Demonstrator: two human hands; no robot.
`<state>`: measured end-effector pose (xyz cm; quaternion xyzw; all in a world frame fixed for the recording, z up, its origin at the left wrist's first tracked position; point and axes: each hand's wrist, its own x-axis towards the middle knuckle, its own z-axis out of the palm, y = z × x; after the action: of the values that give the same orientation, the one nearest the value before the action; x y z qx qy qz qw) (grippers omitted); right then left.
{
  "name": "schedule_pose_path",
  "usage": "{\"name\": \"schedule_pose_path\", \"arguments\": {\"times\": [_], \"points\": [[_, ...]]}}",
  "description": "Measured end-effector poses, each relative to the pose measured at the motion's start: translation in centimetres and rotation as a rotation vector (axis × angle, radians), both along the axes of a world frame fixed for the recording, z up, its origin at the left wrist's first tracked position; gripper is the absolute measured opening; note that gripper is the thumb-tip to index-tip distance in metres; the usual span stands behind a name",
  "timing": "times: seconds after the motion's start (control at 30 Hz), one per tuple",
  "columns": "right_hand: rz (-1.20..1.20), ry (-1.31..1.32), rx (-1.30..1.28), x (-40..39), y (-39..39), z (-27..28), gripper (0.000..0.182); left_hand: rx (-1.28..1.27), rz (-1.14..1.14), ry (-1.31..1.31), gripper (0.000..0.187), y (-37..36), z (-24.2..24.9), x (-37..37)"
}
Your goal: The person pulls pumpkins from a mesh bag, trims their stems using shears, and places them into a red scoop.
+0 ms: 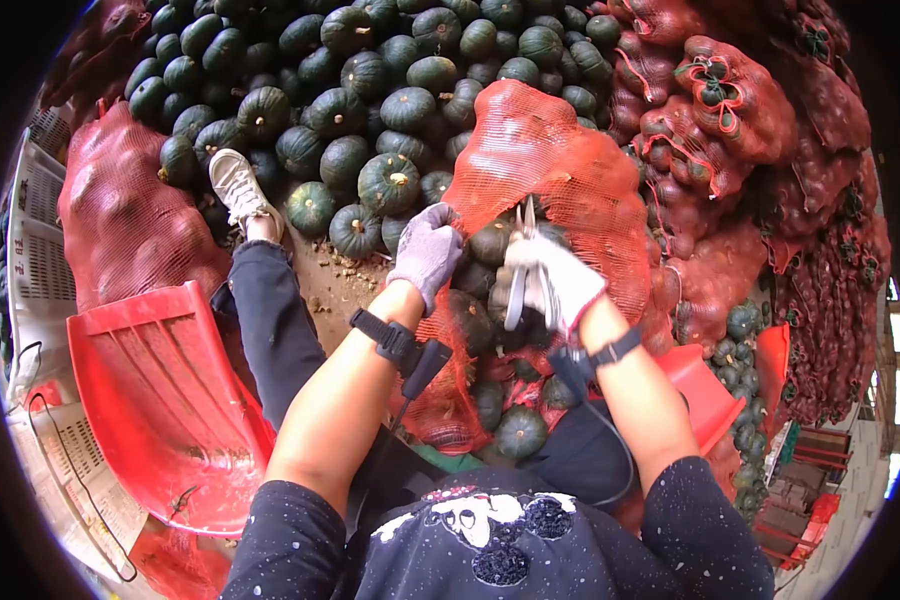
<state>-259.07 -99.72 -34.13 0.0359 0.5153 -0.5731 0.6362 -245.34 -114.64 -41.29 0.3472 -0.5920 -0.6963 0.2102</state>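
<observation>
A red mesh sack (pixel 515 140) stands in front of me, torn or cut open, with dark green squashes (pixel 472 318) showing through the gap. My left hand (pixel 428 250), in a grey-purple glove, is closed on the sack's mesh at the left edge of the opening. My right hand (pixel 550 275), in a white glove, grips a cutting tool (pixel 517 300) that looks like shears. Its pointed metal tip is directed up at the mesh, and its handle shows below the fingers.
A pile of loose squashes (pixel 390 110) spreads behind the sack. Filled red sacks (pixel 740 100) are stacked at right, and another (pixel 135 205) stands at left. A red plastic scoop (pixel 160 380) lies by my left leg (pixel 275 320), near white crates (pixel 45 250).
</observation>
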Motion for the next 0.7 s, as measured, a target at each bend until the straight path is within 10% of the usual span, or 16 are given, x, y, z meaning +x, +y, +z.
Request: {"name": "schedule_pose_path", "arguments": {"times": [0.7], "points": [[-0.118, 0.267, 0.018, 1.0, -2.8, -1.0, 0.021, 0.229, 0.102, -0.027, 0.014, 0.3, -0.2, 0.2]]}}
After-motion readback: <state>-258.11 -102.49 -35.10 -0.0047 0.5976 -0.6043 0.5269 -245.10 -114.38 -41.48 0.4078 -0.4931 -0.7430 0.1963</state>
